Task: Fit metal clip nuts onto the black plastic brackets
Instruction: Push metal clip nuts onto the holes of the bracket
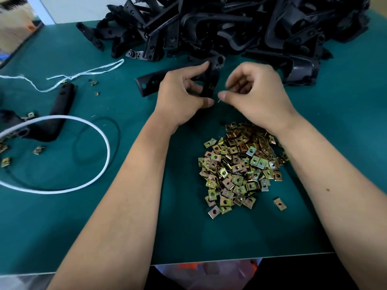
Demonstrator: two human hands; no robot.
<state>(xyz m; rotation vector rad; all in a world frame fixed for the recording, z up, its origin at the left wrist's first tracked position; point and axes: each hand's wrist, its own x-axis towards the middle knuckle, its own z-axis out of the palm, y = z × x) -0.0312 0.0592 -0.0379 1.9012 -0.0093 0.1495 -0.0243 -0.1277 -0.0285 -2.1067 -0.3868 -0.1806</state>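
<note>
Centre of frame, above the green surface (104,227): left hand (182,95) grips a black plastic bracket (212,80), fingers and thumb curled round its upright arm; the bracket's other arm runs off to the left, low over the mat. Right hand (255,95) just beside it, fingers curled, thumb and forefinger pinching something small and thin at the bracket's lower edge; too blurred to tell whether it is a clip nut. Below the right wrist, lower centre: loose heap of brass-coloured square metal clip nuts (238,166), one stray nut (280,204) to its lower right. Top of frame: large pile of black plastic brackets (230,24). Left side: a black bracket (60,109) lying flat, scattered nuts around it, a white cord loop (100,132), thin white string (83,73) at upper left.
</note>
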